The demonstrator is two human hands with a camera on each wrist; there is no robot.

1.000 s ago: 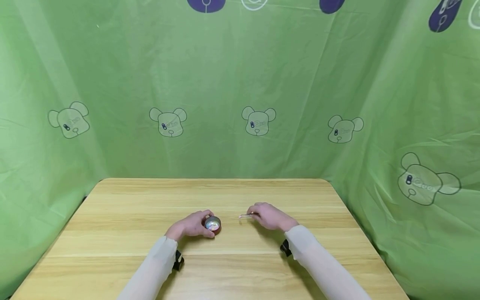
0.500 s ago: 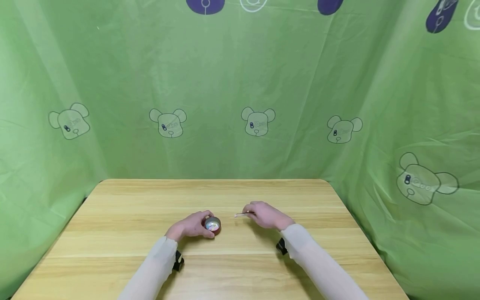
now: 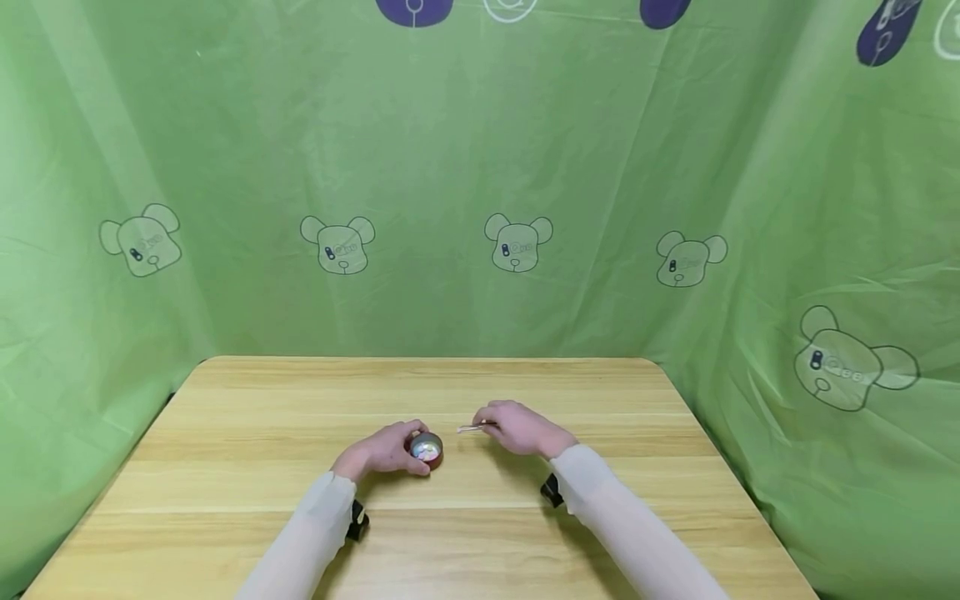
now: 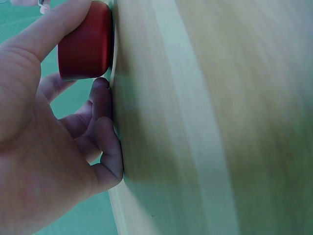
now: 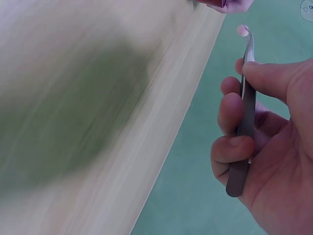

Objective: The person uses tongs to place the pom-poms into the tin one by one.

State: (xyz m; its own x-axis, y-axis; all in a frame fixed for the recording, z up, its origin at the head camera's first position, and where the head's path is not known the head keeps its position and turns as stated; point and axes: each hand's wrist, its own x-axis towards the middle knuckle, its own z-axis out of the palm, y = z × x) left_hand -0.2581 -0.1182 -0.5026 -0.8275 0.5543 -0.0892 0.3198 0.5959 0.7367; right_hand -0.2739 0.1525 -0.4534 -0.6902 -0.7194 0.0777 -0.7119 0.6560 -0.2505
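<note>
A small round red tin (image 4: 85, 44) stands on the table, with small pastel-coloured pieces (image 3: 426, 452) inside it. My left hand (image 3: 387, 449) grips its side between thumb and fingers. To the right of the tin, my right hand (image 3: 521, 427) holds metal tweezers (image 5: 248, 105) a little above the table. The curved tips point left toward the tin and pinch a tiny pale pink bead-like piece (image 5: 242, 31). In the left wrist view the tin's opening faces away, so its contents are hidden there.
The light wood table (image 3: 480, 542) spreads around both hands. A green curtain (image 3: 420, 317) with bear-head prints hangs behind and beside it. A black wrist camera (image 3: 357, 522) sits under the left sleeve, another (image 3: 552, 491) under the right.
My right hand has moved left with the tweezers and the small piece, closer to the tin. The left hand and the tin have stayed in place.
</note>
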